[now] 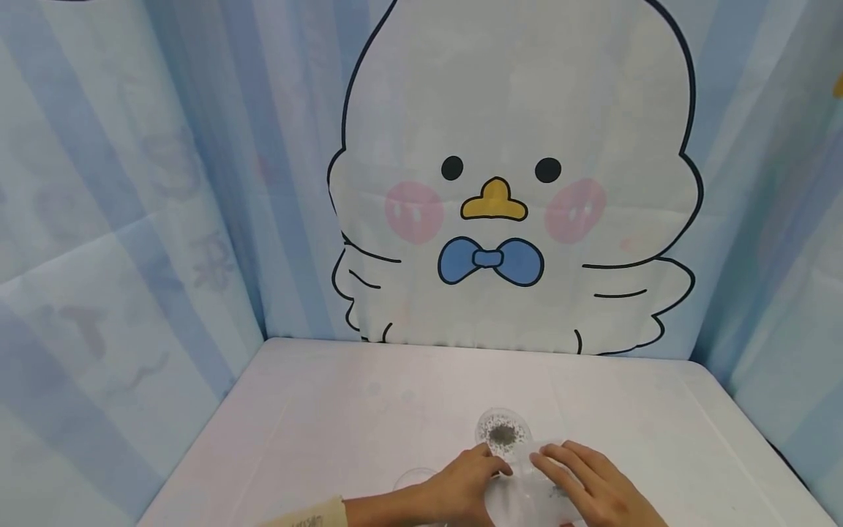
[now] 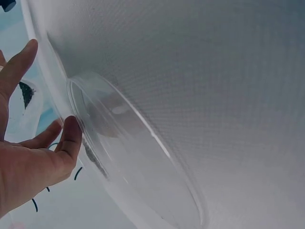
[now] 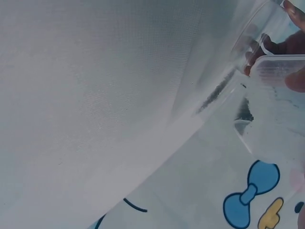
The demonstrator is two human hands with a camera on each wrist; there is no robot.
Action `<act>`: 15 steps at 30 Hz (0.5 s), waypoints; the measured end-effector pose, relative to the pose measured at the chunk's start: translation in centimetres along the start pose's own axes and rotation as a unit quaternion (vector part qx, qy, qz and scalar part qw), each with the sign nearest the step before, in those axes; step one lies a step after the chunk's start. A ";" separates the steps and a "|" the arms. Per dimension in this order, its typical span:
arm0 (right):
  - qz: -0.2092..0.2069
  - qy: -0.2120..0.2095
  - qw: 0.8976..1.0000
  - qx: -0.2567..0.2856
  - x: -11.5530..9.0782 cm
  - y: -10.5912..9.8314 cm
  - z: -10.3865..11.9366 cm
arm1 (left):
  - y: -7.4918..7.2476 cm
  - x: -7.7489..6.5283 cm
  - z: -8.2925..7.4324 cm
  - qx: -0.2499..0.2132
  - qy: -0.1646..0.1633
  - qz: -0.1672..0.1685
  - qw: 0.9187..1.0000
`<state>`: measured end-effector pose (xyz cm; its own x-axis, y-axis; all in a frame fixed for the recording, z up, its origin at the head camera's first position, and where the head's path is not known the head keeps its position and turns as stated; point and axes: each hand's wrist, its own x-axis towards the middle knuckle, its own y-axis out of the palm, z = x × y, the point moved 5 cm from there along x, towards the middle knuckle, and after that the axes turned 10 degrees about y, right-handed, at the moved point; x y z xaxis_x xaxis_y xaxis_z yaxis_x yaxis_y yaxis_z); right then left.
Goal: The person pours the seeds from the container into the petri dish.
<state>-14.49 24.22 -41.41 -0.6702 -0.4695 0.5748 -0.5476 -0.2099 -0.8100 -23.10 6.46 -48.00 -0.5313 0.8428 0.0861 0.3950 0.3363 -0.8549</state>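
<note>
My right hand [image 1: 596, 487] holds a translucent plastic box [image 1: 536, 501], fingers over its upper side. In the right wrist view the box [image 3: 279, 112] is tilted, with dark grains [image 3: 245, 112] gathered at one corner. Just beyond it on the table sits a clear round dish [image 1: 524, 421] with a heap of dark grains [image 1: 503, 435] in its middle. My left hand [image 1: 464, 483] is beside the box, thumb and fingers apart. In the left wrist view the left fingertips [image 2: 71, 125] are right at the rim of a second clear dish [image 2: 153, 135].
The second dish [image 1: 410, 477] is partly hidden behind the left forearm. A white table [image 1: 342, 410] extends to both sides and back to a striped blue curtain [image 1: 290, 183] with a cartoon bird. Side curtains hang along the left and right table edges.
</note>
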 end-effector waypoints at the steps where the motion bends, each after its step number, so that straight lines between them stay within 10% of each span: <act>1: 0.002 -0.003 1.000 -0.002 0.1 -0.1 0.1 | 0.1 0.0 0.2 0.003 0.000 0.000 1.000; 15: 0.002 -0.004 1.000 0.009 0.3 -0.4 1.1 | 0.3 0.2 0.6 0.005 -0.007 0.010 1.000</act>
<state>-13.95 23.22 -40.99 -0.6681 -0.4772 0.5709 -0.5355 -0.2243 -0.8142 -23.52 6.46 -48.56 -0.5329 0.8439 0.0618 0.3986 0.3148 -0.8614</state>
